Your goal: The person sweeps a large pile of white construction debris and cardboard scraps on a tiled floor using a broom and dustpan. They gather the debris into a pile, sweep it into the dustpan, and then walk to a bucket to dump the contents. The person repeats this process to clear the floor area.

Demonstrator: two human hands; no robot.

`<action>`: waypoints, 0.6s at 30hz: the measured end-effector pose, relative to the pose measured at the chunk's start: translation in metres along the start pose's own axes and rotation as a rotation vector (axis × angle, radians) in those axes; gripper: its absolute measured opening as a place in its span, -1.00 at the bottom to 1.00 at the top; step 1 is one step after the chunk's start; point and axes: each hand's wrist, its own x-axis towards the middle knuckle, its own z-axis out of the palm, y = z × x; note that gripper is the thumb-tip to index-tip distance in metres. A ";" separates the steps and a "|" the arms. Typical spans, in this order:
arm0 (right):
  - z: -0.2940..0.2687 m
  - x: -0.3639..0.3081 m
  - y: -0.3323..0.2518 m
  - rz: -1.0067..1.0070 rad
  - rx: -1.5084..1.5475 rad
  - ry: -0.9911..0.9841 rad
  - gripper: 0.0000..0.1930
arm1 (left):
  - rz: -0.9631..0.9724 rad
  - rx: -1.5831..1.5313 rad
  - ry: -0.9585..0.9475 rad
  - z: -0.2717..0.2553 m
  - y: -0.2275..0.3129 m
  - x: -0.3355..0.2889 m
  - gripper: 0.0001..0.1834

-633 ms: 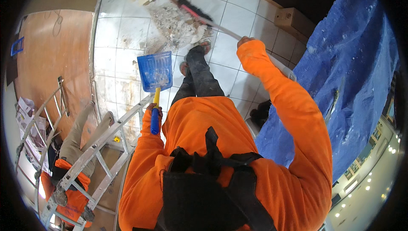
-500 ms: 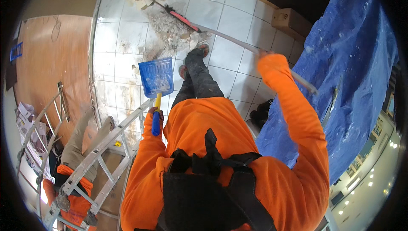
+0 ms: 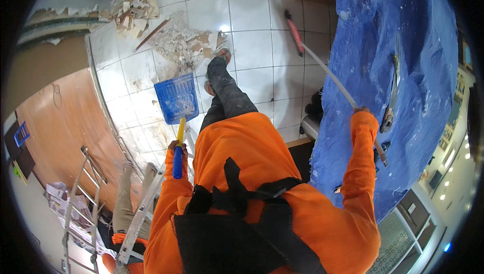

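**Dustpan and broom held either side of the body, above a tiled floor**

The blue dustpan [image 3: 176,97] hangs low over the white tiled floor [image 3: 257,47], near the rubble heap [image 3: 184,45], its scoop facing the debris. The left hand [image 3: 176,149] has its grip wrapped around the yellow-and-blue handle. The right hand [image 3: 361,110] is clamped on the long broom [image 3: 322,65], red head raised clear of the tiles, beside a blue tarpaulin [image 3: 398,27]. A ladder [image 3: 80,198] stands left.

Left hand [image 3: 176,148] closed on the yellow-and-blue handle of a blue dustpan [image 3: 176,97], rubble pile [image 3: 186,45] on white tiles just beyond its pan, right hand [image 3: 360,110] gripping a broom [image 3: 322,65] mid-shaft, red head far ahead, blue tarp [image 3: 403,72] beside that grip
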 end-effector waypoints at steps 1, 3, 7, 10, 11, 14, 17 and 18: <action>0.013 0.017 0.003 0.038 -0.004 0.029 -0.72 | -0.021 0.022 0.025 -0.005 0.008 -0.006 -0.78; 0.046 0.059 0.008 0.087 -0.088 -0.074 -0.74 | -0.095 0.069 0.076 -0.009 0.027 -0.009 -0.77; 0.039 0.112 -0.055 -0.167 -0.415 -0.423 -0.77 | -0.155 0.132 0.177 -0.011 0.061 -0.018 -0.77; 0.042 0.116 -0.094 -0.336 -0.455 -0.371 -0.78 | -0.169 0.177 0.197 -0.006 0.077 -0.025 -0.76; 0.049 0.112 -0.103 -0.381 -0.440 -0.306 -0.79 | -0.184 0.192 0.162 -0.008 0.080 -0.026 -0.77; 0.093 0.078 -0.097 -0.378 -0.306 -0.048 -0.80 | -0.197 0.212 0.057 -0.030 0.085 -0.017 -0.77; 0.164 0.045 -0.069 -0.167 -0.045 0.011 -0.73 | -0.060 0.230 0.019 -0.041 0.079 0.007 -0.75; 0.179 0.032 -0.055 -0.150 0.040 -0.086 -0.71 | 0.055 0.224 -0.021 -0.034 0.073 0.010 -0.75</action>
